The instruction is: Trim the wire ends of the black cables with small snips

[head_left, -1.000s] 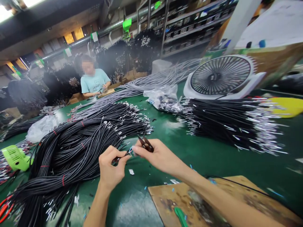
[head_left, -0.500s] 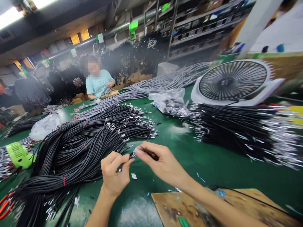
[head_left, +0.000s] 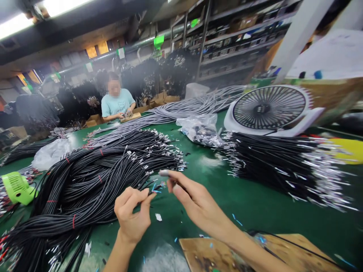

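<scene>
My left hand point(head_left: 132, 213) pinches a black cable point(head_left: 151, 192) just behind its stripped end, between thumb and forefinger. Thin blue and other coloured wires point(head_left: 157, 187) fan out from that end. To the right of them, my right hand point(head_left: 195, 200) is held apart from the wires, its forefinger stretched out and the thumb separate. Something greyish covers that forefinger's tip. The palm side is partly hidden and in shadow. Behind my left hand lies a large coiled bundle of black cables point(head_left: 93, 177) with red ties and pale ends.
Another stack of black cables point(head_left: 272, 162) lies right, before a white fan point(head_left: 263, 109). Bags of small parts point(head_left: 198, 128), grey cables point(head_left: 181, 109) and a wooden board point(head_left: 204, 253) share the green table point(head_left: 255, 207). A small green fan point(head_left: 18, 187) stands left; a person point(head_left: 117, 100) sits opposite.
My right hand has drawn back from the cable end and its fingers have parted. The blue wires now stand spread. My left hand keeps its pinch, slightly lower and further left.
</scene>
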The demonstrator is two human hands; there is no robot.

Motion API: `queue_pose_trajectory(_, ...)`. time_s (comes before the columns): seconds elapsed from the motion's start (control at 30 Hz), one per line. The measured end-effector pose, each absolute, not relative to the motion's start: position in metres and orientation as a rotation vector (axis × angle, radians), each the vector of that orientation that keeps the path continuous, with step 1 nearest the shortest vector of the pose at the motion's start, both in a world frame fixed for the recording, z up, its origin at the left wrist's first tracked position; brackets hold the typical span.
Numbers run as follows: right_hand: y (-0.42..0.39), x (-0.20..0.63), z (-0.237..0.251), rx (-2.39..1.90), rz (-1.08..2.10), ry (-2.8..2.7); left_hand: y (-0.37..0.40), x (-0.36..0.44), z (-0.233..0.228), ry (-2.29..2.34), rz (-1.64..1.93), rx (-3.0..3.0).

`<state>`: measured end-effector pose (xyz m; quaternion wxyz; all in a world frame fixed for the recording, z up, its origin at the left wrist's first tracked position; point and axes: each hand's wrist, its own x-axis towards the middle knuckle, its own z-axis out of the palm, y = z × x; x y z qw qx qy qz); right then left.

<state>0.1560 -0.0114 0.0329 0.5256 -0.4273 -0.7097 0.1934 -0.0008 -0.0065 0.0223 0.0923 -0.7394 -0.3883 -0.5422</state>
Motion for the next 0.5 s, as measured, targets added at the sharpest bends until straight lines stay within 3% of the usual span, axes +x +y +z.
queue_pose_trajectory(0.13,-0.0097,0.1542,0.0337,-0.957,0.612,-1.796,-0.0066,-0.004,0.0192,-1.211,-1.658,-2.166)
queue_pose_trajectory(0.5,-0.0082,0.1548,0.0338,-0.971,0.642,-1.775,-0.0046,-0.0037,0.0158,-1.144,-1.665,-2.236)
